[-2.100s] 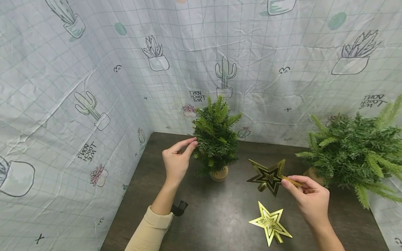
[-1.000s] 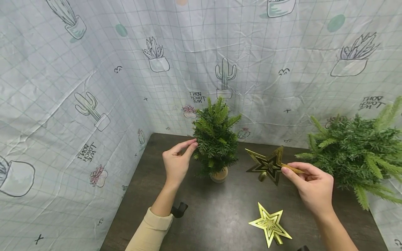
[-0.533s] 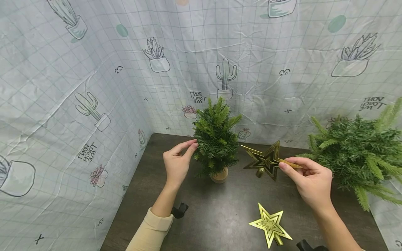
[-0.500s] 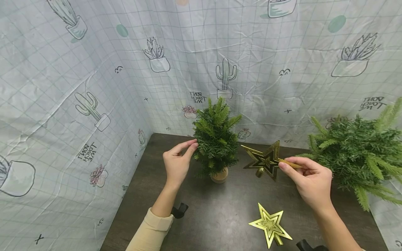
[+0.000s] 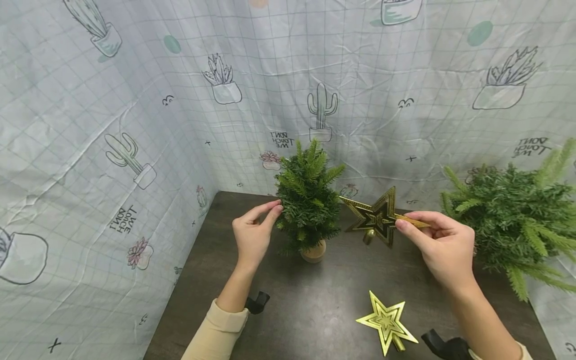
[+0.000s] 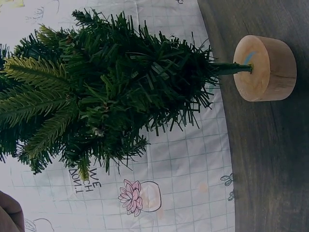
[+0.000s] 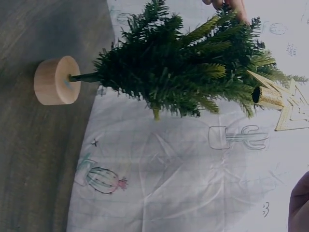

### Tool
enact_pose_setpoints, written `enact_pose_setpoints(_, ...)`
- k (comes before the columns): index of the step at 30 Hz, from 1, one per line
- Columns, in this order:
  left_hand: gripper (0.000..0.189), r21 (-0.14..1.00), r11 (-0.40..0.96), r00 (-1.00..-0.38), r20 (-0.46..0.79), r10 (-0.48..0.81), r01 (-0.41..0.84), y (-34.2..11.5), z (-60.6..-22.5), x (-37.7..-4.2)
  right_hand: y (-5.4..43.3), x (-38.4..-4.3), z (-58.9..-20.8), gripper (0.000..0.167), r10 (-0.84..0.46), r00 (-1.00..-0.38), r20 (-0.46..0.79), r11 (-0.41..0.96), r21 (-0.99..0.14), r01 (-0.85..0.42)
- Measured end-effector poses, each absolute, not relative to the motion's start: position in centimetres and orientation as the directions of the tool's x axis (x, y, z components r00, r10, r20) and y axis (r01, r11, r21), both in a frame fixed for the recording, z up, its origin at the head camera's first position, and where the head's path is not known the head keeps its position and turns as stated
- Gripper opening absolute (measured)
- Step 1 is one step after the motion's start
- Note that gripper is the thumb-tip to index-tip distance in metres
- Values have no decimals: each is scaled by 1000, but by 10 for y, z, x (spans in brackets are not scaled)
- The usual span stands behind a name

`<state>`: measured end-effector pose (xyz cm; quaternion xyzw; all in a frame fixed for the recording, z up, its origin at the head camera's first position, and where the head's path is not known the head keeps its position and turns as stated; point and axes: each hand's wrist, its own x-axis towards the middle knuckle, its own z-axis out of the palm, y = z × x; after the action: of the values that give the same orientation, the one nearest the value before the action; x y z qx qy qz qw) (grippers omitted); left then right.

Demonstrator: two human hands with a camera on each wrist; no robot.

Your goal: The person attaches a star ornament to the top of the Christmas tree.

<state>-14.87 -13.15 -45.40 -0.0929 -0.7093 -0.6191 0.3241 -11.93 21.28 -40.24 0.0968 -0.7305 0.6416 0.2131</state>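
Note:
A small artificial Christmas tree [image 5: 310,200] stands upright on a round wooden base [image 5: 313,251], seen whole at the base in the left wrist view. My left hand [image 5: 253,232] pinches foliage at its left side between thumb and fingers. To the right of the tree, my right hand [image 5: 445,242] holds a gold star tree topper [image 5: 377,218] by one point. Its short tubular socket [image 7: 265,98] angles downward, and the star's left tip overlaps the tree's edge in the head view. The star is raised above the dark table.
A second gold star topper [image 5: 386,322] lies flat on the table [image 5: 310,310], front right of the tree. A larger, bushy artificial tree [image 5: 513,215] stands at the right. Black straps [image 5: 258,302] show by both wrists. A cactus-print curtain [image 5: 270,75] hangs behind and left.
My right hand has lifted the gold star topper and brought it left and away from me, closer to the tree. The left hand has stayed at the tree's side.

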Motion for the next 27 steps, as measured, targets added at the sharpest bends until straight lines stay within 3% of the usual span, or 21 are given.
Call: enact_pose_setpoints(27,14,817,188,-775,576,-260,544,-133,-457,-150,198,-134,-375,18,132,-856,499,69,-866,-495)
